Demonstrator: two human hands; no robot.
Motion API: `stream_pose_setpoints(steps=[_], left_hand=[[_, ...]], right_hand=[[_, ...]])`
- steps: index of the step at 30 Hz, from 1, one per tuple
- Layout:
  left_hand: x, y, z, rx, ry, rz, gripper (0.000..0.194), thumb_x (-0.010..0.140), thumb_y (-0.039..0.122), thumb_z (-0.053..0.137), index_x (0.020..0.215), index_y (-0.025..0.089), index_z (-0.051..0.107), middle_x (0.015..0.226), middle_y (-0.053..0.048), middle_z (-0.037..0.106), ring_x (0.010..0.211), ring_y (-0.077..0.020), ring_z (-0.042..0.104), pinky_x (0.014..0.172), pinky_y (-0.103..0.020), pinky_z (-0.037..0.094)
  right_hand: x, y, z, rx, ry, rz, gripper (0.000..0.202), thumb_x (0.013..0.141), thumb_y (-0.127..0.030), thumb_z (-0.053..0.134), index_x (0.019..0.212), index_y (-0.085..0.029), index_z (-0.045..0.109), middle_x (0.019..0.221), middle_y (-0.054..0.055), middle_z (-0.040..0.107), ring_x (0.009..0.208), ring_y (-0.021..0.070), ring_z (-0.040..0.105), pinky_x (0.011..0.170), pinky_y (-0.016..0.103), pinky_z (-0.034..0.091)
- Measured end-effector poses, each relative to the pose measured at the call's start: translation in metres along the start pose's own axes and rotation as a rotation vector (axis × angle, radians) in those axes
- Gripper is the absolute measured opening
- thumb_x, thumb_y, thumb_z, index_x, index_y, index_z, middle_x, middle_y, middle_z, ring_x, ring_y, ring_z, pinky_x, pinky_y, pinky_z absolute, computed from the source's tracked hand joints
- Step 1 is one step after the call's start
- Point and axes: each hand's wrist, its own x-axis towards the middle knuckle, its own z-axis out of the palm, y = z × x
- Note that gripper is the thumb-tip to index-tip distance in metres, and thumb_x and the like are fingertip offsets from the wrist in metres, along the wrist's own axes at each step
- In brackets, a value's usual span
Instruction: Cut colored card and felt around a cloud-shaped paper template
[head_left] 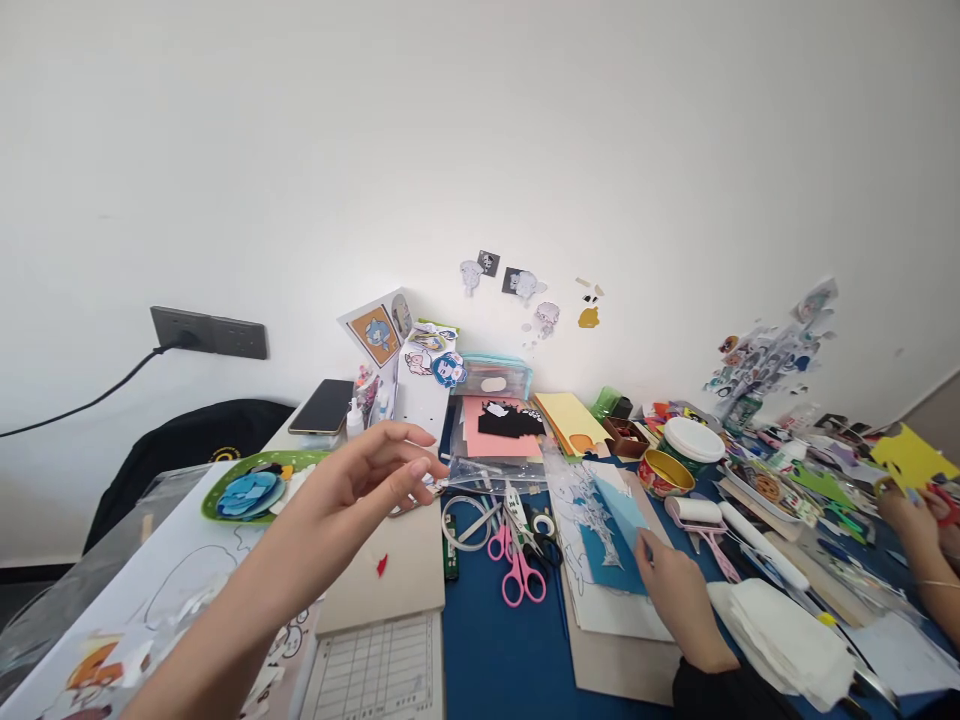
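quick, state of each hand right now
Left hand: loosely open, nothing visibly held.
Right hand: closed, pinching the light blue sheet.

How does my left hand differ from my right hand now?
Your left hand is raised, with nothing visible in its grasp; your right hand pinches a light blue paper sheet. The left hand's forearm is bare; a black sleeve ends near the right hand's wrist. Both hands are ungloved.
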Motion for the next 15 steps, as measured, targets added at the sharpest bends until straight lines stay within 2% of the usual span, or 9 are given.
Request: stream_pose_setpoints(steps=[4, 7, 9, 12, 15], left_hand=[[0.0, 0.001, -0.007, -0.005, -0.026, 0.006, 0.027, 0.088, 0.044, 0.051, 0.105, 0.024, 0.051, 0.095, -0.004, 0.069, 0.076, -0.018, 0.064, 0.069, -0.03, 0.048], [0.0, 0.003, -0.011, -0.005, -0.029, 0.005, 0.027, 0.088, 0.045, 0.051, 0.106, 0.024, 0.05, 0.095, -0.003, 0.068, 0.078, -0.0169, 0.063, 0.068, -0.029, 0.047], [0.0, 0.004, -0.012, -0.012, -0.022, 0.009, 0.027, 0.088, 0.045, 0.051, 0.106, 0.024, 0.049, 0.095, -0.003, 0.068, 0.079, -0.0169, 0.063, 0.069, -0.029, 0.047], [0.0, 0.002, -0.011, -0.009, -0.012, 0.013, 0.029, 0.088, 0.045, 0.051, 0.108, 0.024, 0.048, 0.094, -0.003, 0.069, 0.079, -0.0182, 0.063, 0.07, -0.03, 0.047], [0.002, -0.001, -0.008, -0.002, 0.004, 0.006, 0.034, 0.087, 0.048, 0.05, 0.112, 0.025, 0.046, 0.094, -0.004, 0.069, 0.077, -0.02, 0.064, 0.07, -0.033, 0.048]], right_hand=[[-0.003, 0.017, -0.016, -0.15, 0.148, 0.126, 0.023, 0.096, -0.031, 0.049, 0.112, -0.016, 0.058, 0.085, 0.002, 0.066, 0.064, 0.0131, 0.063, 0.061, 0.03, 0.054], [-0.004, 0.036, -0.039, -0.222, 0.26, 0.194, 0.022, 0.096, -0.03, 0.047, 0.108, -0.015, 0.059, 0.071, -0.002, 0.062, 0.054, 0.0116, 0.058, 0.055, 0.028, 0.05], [-0.005, 0.045, -0.055, -0.227, 0.348, 0.21, 0.024, 0.097, -0.026, 0.044, 0.11, -0.013, 0.06, 0.061, -0.002, 0.059, 0.048, 0.0138, 0.055, 0.049, 0.028, 0.044], [-0.009, 0.047, -0.076, -0.142, 0.503, 0.197, 0.038, 0.093, -0.026, 0.037, 0.114, -0.007, 0.062, 0.055, 0.007, 0.059, 0.045, 0.0222, 0.053, 0.043, 0.031, 0.034], [-0.014, 0.034, -0.093, 0.049, 0.629, 0.141, 0.052, 0.09, -0.036, 0.031, 0.11, -0.001, 0.066, 0.055, 0.013, 0.062, 0.045, 0.0257, 0.055, 0.043, 0.033, 0.036]])
